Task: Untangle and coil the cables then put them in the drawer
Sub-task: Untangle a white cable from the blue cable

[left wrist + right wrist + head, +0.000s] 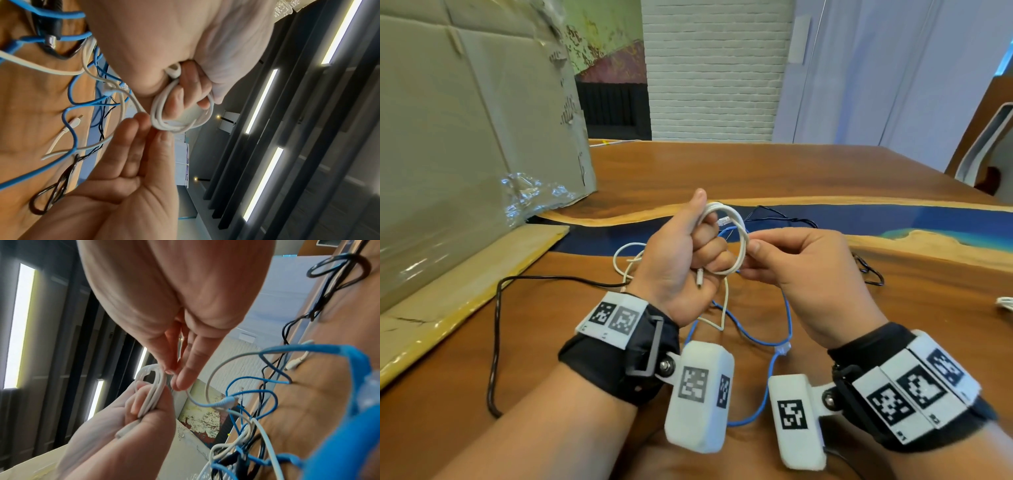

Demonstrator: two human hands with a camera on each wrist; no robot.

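The left hand is raised above the wooden surface near the centre of the head view, its grip curled tight round a white cable wound into a small coil. The coil stands roughly upright, its long axis running from 12 to 6 o'clock, with the loops passing over the curled fingers and the thumb pointing up toward 12. A short plug end of the same cable sticks out below the fist, pointing toward 6 o'clock.

The right hand sits at 3 o'clock of the coil, its grip narrow: thumb and fingertips pinch a strand of the white cable right at the coil's edge (the other fingers lie close together and nearly straight). From that pinch the free length of white cable trails down toward 7 o'clock and loops across the surface.

A blue cable hangs and curls beneath both hands, running down toward 6 o'clock between the wrists, tangled with the white one; its clear plug lies near the right wrist. A black cable runs along the surface at 8 o'clock, and another thin black cable lies beyond the hands at 1 o'clock. A large cardboard box stands on the surface at 10 o'clock.
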